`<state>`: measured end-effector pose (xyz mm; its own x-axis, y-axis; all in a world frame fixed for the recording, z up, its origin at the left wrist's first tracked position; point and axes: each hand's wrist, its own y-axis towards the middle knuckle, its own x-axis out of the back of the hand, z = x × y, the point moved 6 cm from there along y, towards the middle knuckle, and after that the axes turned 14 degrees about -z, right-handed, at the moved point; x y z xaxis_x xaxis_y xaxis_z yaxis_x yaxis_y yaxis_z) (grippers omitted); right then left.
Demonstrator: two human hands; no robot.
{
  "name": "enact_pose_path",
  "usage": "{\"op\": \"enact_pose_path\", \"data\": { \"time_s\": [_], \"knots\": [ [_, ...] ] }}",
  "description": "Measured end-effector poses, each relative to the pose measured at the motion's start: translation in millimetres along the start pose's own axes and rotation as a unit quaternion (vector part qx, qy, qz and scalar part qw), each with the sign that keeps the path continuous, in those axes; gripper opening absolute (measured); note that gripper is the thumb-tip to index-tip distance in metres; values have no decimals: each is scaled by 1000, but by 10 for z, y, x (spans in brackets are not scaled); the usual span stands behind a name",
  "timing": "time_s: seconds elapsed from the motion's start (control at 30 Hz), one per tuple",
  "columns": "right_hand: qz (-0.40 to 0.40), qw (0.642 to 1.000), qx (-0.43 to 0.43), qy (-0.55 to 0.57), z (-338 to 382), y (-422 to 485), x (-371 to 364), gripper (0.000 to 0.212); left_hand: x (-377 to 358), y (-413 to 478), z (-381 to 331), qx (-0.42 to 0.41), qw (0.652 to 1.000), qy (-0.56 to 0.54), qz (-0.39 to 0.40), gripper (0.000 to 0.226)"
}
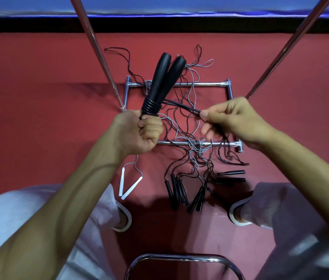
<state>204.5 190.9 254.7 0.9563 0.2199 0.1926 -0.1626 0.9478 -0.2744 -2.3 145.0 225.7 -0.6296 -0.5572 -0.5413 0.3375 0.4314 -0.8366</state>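
While left hand grips black handles, right hand pinches cord; slack tension could loosen coils.

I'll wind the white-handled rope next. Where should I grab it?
Probably the white handles, from above, at their near tips. They lie flat in a V that closes there, so one pinch takes both. The grey cord trails off the far ends.
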Motion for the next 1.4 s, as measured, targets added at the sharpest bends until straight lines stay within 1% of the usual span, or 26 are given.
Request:
{"op": "enact_pose_path", "data": {
  "time_s": [0.07, 0.1, 0.17, 0.2, 0.27, 0.3, 0.37, 0.5, 0.57, 0.6, 0.63, 0.67, 0.7, 0.73, 0.8, 0.87, 0.97, 1.03, 1.1, 1.13, 1.17, 1.23, 1.27, 1.3, 1.33, 1.4],
  "knots": [
    [57, 976, -179, 108, -127, -33, -91, 27, 14, 19, 2, -8, 1000, -4, -2, 30],
    [72, 965, -218, 122, -164, -46, -120, 30, 16, 22, 2, -11, 1000, -7, -3, 30],
    [96, 962, -224, 121, -210, -29, -168, 30, 6, 15, 3, -13, 1000, -16, -3, 30],
    [99, 972, -188, 96, -203, -14, -182, 25, 1, 14, -2, -16, 1000, -21, -2, 30],
    [72, 996, -34, -50, -120, 15, -152, 21, 3, 24, -3, -17, 1000, -19, -6, 29],
    [42, 985, 64, -154, -54, 13, -135, 24, 14, 34, 7, -13, 1000, -16, -11, 30],
    [-6, 934, 210, -290, 51, -19, -143, 22, 56, 66, 26, -5, 999, -19, -26, 35],
    [-79, 870, 316, -369, 79, -59, -117, 24, 96, 77, 17, 3, 998, -37, -44, 43],
    [-104, 859, 335, -373, 92, -56, -66, 31, 63, 56, 27, 4, 998, -42, -41, 42],
    [-99, 880, 311, -344, 91, -38, -43, 36, 48, 45, 30, 3, 998, -43, -39, 42],
    [-77, 924, 248, -280, 66, -9, -34, 39, 35, 35, 32, 1, 998, -46, -39, 42],
    [-39, 972, 152, -177, 13, 8, -43, 39, 30, 31, 30, -4, 998, -50, -42, 42],
    [7, 997, 37, -64, -52, -5, -89, 38, 29, 33, 26, -12, 997, -54, -47, 41],
    [52, 996, -67, 32, -92, -50, -159, 36, 32, 44, 18, -23, 997, -57, -54, 40],
    [106, 969, -181, 131, -145, -123, -272, 31, 52, 89, 20, -41, 994, -67, -72, 41],
    [130, 963, -194, 136, -176, -149, -357, 32, 81, 139, 17, -57, 992, -75, -85, 42],
    [116, 989, -92, 7, -160, -153, -415, 41, 106, 217, 44, -93, 989, -56, -99, 40],
    [117, 991, -21, -68, -113, -186, -452, 45, 124, 273, 84, -150, 980, -12, -133, 40],
    [125, 988, 11, -86, -80, -234, -482, 42, 172, 305, 52, -253, 943, 61, -206, 38],
    [127, 989, 16, -76, -64, -246, -483, 39, 180, 269, 2, -320, 907, 115, -251, 37],
    [127, 990, 14, -58, -47, -250, -477, 36, 177, 204, -65, -392, 849, 188, -301, 39],
    [126, 992, -11, 3, -35, -239, -450, 33, 93, 15, -160, -524, 678, 339, -387, 49],
    [129, 990, -35, 43, -42, -232, -432, 33, 12, -85, -158, -574, 603, 384, -400, 53],
    [135, 986, -60, 79, -48, -231, -417, 32, -61, -174, -142, -611, 545, 411, -401, 55],
    [141, 981, -86, 103, -63, -229, -408, 32, -109, -226, -130, -633, 508, 428, -398, 56],
    [147, 972, -139, 118, -121, -230, -405, 32, -153, -251, -162, -639, 465, 453, -411, 56]
  ]
}}
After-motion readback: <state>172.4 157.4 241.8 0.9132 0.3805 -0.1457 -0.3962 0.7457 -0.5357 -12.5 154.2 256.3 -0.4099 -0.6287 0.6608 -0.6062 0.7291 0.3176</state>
